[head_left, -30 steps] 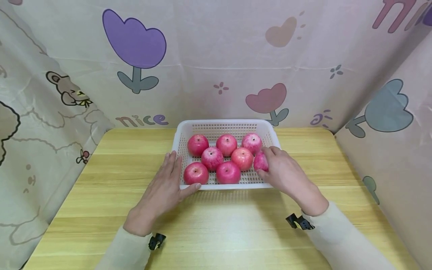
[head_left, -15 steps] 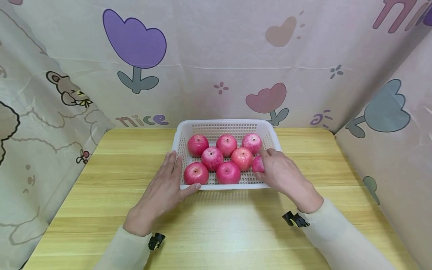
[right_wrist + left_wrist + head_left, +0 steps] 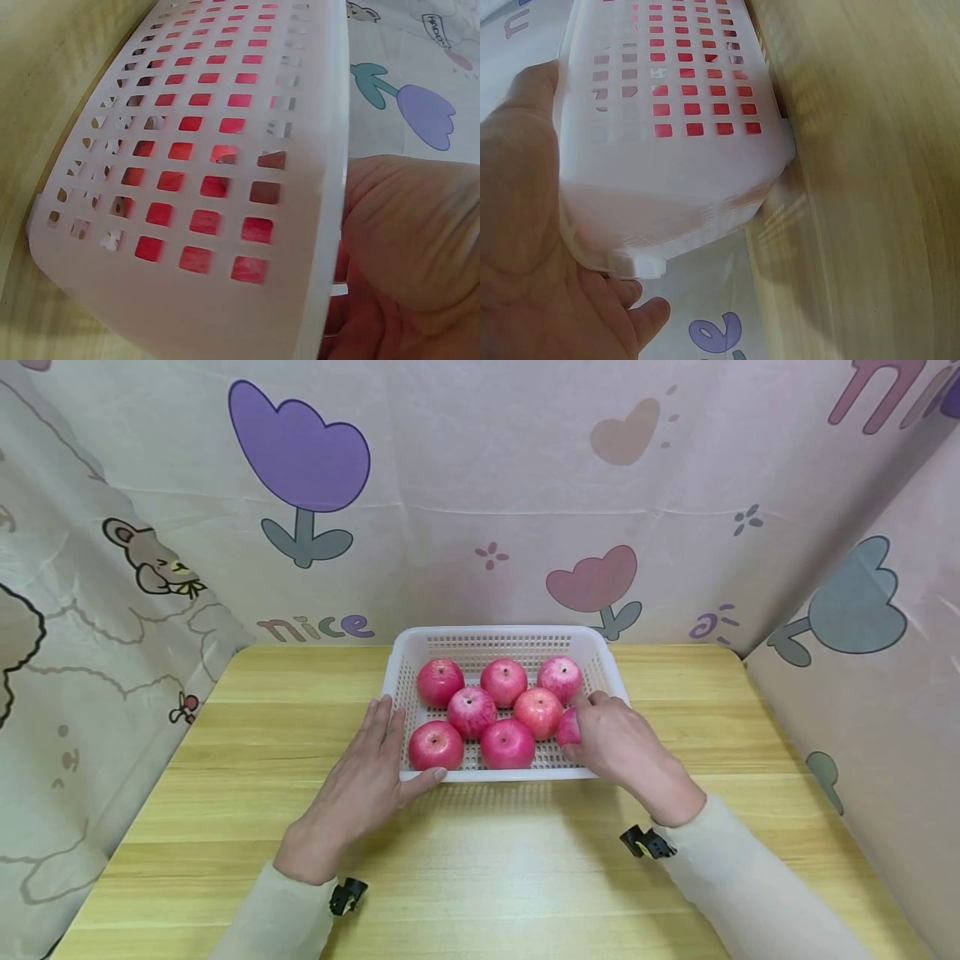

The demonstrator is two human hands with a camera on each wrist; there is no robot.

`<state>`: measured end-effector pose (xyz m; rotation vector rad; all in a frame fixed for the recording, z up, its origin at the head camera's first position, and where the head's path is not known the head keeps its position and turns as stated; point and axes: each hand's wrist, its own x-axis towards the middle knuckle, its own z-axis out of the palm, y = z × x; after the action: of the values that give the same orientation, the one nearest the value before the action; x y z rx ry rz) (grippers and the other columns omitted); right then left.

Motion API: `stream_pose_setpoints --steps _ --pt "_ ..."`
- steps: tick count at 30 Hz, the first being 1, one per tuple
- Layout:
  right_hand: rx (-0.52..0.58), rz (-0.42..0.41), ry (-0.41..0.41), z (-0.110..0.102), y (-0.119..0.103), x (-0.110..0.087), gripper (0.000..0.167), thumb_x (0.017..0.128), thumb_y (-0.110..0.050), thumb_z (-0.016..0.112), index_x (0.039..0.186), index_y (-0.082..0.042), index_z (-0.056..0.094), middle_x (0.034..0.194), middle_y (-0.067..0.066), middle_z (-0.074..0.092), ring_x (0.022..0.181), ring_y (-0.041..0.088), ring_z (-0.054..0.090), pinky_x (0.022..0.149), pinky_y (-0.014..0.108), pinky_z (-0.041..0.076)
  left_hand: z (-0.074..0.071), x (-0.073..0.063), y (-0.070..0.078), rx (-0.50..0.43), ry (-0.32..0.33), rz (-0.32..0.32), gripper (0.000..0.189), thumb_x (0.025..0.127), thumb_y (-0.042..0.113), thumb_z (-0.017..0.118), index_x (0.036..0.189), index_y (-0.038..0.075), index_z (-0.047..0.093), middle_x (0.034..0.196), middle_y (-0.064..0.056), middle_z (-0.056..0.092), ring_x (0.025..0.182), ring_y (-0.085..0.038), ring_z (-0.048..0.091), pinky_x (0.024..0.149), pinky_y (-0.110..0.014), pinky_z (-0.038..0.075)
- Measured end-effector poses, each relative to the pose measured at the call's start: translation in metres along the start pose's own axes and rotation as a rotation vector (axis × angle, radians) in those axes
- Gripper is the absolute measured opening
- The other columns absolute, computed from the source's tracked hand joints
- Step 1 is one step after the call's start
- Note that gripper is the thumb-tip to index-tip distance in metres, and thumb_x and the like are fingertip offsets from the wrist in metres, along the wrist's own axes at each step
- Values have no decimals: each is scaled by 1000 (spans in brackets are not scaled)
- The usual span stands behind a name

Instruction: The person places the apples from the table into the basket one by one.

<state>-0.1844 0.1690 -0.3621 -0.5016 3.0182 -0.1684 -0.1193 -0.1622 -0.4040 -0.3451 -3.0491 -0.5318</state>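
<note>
A white perforated plastic basket [image 3: 498, 774] holds several red-pink apples [image 3: 507, 743], stems up. My left hand [image 3: 360, 785] rests against its near left corner, fingers fairly straight along the left side and thumb at the front rim. Inside the right end, my right hand [image 3: 618, 739] grips an apple [image 3: 567, 727], mostly hidden behind the fingers. In the left wrist view, the left hand [image 3: 525, 217] lies against the rim of the basket [image 3: 660, 172]. The right wrist view shows the right hand [image 3: 412, 247] reaching over the rim, its fingers mostly hidden by the basket wall.
The basket stands near the back of a light wooden table [image 3: 480, 877]. Printed cloth [image 3: 480, 485] hangs behind the table and at both sides. Each sleeve carries a small black clip-like device, such as the right one [image 3: 648, 842].
My right hand and the apple in it have shifted slightly left inside the basket, and the fingers now cover more of the apple. The left hand, basket and other apples stay put.
</note>
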Motion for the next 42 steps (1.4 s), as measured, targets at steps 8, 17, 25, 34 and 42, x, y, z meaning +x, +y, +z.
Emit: stream_pose_setpoints --steps 8,17,25,34,42 --pt "5 31 -67 2 -2 4 81 85 -38 87 144 7 55 107 17 65 93 31 63 79 49 58 0 0 0 -11 -9 -9 119 91 82 54 166 -4 19 176 -24 4 164 -43 4 126 -61 25" --pt "-19 28 -77 6 -3 7 81 86 -40 86 143 9 54 100 15 67 89 28 64 78 49 59 0 -1 0 -20 -10 -14 120 91 84 53 166 -3 19 177 -23 3 164 -42 3 125 -61 26" --pt "-18 28 -102 9 -4 11 76 84 -42 88 134 6 60 93 11 70 85 25 64 77 46 58 0 -1 0 -18 -3 -5 118 92 82 54 166 -4 20 176 -23 4 164 -43 4 125 -61 27" --pt "6 31 -118 11 -4 14 67 82 -42 90 124 3 63 87 6 68 79 23 62 72 44 56 1 -1 -1 -27 1 -1 118 92 81 56 167 -3 19 177 -23 3 164 -42 3 124 -61 28" --pt "-2 22 -117 11 -5 13 62 81 -45 91 112 0 63 83 6 66 78 24 62 73 44 55 1 0 -1 -27 -15 -13 119 91 81 57 168 0 17 177 -21 2 164 -41 2 123 -62 30"
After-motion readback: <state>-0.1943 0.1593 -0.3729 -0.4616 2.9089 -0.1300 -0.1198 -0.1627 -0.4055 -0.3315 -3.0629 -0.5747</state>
